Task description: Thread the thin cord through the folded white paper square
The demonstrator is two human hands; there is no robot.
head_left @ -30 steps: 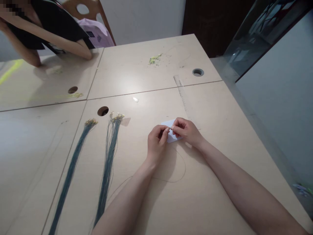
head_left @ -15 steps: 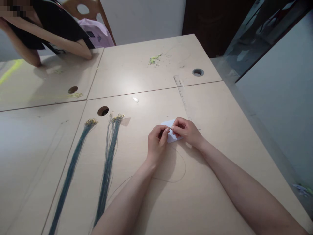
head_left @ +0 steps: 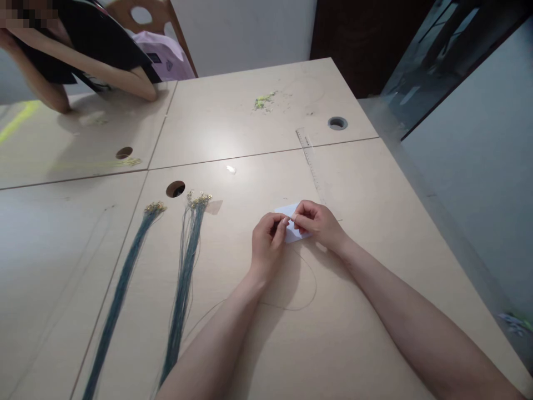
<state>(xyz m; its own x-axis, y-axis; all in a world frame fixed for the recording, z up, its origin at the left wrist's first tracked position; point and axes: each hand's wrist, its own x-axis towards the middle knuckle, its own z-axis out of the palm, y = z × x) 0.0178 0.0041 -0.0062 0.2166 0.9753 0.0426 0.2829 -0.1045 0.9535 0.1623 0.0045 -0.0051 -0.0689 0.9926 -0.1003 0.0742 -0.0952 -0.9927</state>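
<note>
The thread (head_left: pixel 310 289) is very thin and hard to see. It lies in a loose loop on the desk (head_left: pixel 353 344), just in front of the person's wrists, and one end runs up to the fingers. It looks light and floppy, so it would bend any way and could slip out of a weak grip. It could snap or tangle if pulled hard. The best place to hold it looks to be right near its end, with just the fingertips, so the end does not wobble. The left hand (head_left: pixel 268 239) is closed, with its thumb and first fingers pinched tight together. The right hand (head_left: pixel 318 222) is closed in the same kind of small pinch, and the two pinches meet tip to tip. Both hands seem to hold the end of the thread between them. If there is a tiny part there too, it is too small to tell. The hands hover just over a small pale card (head_left: pixel 297 235) that lies flat on the desk. A clear ruler (head_left: pixel 310 158) lies just beyond the right hand. Well off to the left lie two long bundles of blue-green cords (head_left: pixel 185 278), side by side, with little gold clasps (head_left: pixel 200 197) at their far ends. At the far corner, another person's arm (head_left: pixel 91 66) rests on the desk.
</note>
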